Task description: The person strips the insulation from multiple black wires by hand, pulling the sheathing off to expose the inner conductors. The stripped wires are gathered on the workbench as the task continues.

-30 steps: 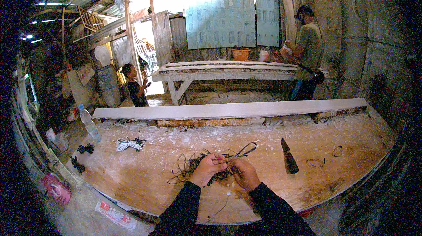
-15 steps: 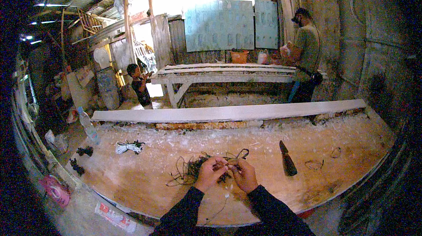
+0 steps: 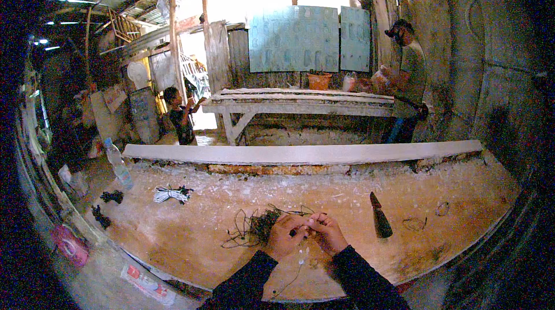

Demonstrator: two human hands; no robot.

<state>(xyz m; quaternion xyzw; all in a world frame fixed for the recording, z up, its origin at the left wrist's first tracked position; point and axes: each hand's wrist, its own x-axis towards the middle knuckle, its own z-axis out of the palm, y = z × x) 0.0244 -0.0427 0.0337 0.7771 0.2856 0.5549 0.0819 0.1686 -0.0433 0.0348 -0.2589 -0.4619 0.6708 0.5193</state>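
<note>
Both hands meet over the near part of the wooden workbench, dark sleeves coming in from the lower edge: left hand and right hand touch at the fingertips, both pinched on a thin dark wire between them (too small to tell just how it is gripped). A pale thin strand hangs toward the near bench edge below the hands. Just left of the left hand, touching it, a tangled pile of dark wires lies on the bench. Right of the hands, near but apart, a dark pointed tool lies flat, tip pointing away; farther right of it two small wire loops. Well left of the wire pile, a white coiled bundle, then small dark clumps near the bench's left end, and a clear plastic bottle upright there (contents cannot be told). Below the bench's near left edge, a pink object and a flat printed packet. Along the bench's far edge runs a long pale plank. Beyond the plank stands a second wooden table bearing an orange pot with a bit of green in it. A person stands at that table's right end, another person at its left.
</note>
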